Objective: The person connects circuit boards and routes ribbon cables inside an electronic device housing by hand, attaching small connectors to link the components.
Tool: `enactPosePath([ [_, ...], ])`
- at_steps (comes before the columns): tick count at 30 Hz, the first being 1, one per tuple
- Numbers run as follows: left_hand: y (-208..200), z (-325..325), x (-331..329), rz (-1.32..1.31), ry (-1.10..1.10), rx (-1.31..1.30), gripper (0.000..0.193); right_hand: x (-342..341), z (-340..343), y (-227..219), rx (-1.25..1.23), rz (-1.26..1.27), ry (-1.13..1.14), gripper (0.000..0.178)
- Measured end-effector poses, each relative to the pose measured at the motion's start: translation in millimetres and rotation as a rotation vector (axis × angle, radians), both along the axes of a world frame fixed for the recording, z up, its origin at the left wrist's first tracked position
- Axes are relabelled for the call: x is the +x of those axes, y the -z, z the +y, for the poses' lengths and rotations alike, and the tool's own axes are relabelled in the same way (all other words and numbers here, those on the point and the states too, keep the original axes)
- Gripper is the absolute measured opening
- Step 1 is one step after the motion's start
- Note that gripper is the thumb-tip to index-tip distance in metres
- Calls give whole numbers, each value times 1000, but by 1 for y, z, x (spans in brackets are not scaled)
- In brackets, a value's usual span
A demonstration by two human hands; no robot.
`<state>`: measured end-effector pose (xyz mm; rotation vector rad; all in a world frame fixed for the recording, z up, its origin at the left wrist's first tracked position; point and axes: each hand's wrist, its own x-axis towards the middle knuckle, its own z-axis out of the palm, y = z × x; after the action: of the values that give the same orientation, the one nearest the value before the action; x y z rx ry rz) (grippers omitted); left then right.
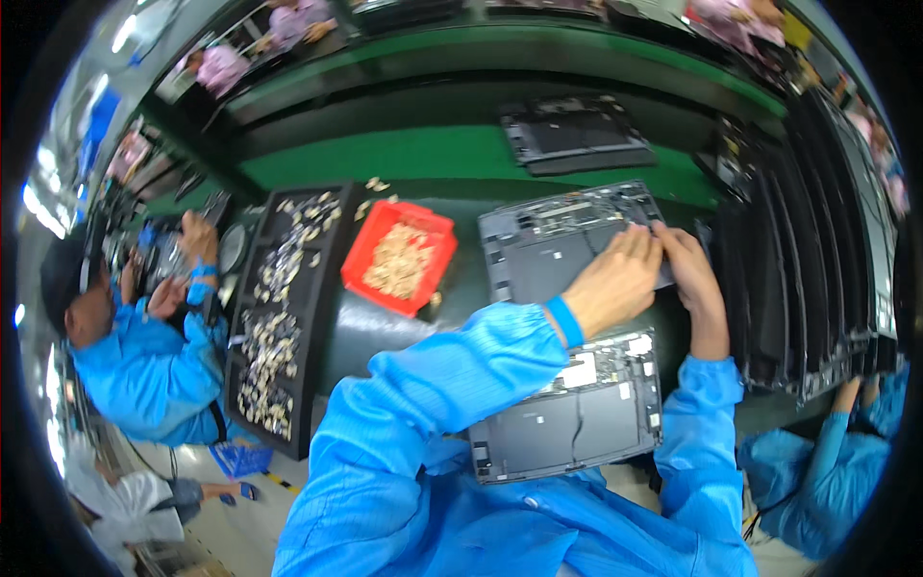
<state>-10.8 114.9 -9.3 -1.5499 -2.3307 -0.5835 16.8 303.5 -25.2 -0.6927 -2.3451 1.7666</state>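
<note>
In front of me lies an opened laptop base (548, 266), dark grey, with circuit parts along its far side. My left hand (617, 276), wearing a blue wrist strap, reaches across it to its right edge, fingertips pressed together. My right hand (690, 271) meets it there, thumb and forefinger closed close to the left fingertips. Whatever is between the fingers is too small or hidden to make out. Nearer my body is a second opened laptop base (538, 433), with a black cable down its middle; my left forearm passes over its far left part.
Left of the bases stands a red bin (358, 262) of small beige pieces, beside a black compartment tray (320, 385) of small parts. Another laptop base (577, 130) lies at the back. Upright dark panels (769, 279) stand in a row at right. A co-worker (144, 356) sits at left.
</note>
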Motion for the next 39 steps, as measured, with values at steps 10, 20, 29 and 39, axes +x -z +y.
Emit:
enactPosePath([
  [10, -92, -127, 51, -324, 172, 308, 55, -88, -25, -41, -346, 352, 82, 43],
  [20, -95, -317, 101, -476, -481, 252, 46, -349, -154, 9, -240, 231, -148, 66],
  [29, -35, -454, -136, -170, -1233, 118, 38, -180, -271, -116, 462, 601, -644, 62],
  [39, 8, -495, -216, -412, -1133, 269, 23, -3, -215, -131, 397, 556, -659, 42],
])
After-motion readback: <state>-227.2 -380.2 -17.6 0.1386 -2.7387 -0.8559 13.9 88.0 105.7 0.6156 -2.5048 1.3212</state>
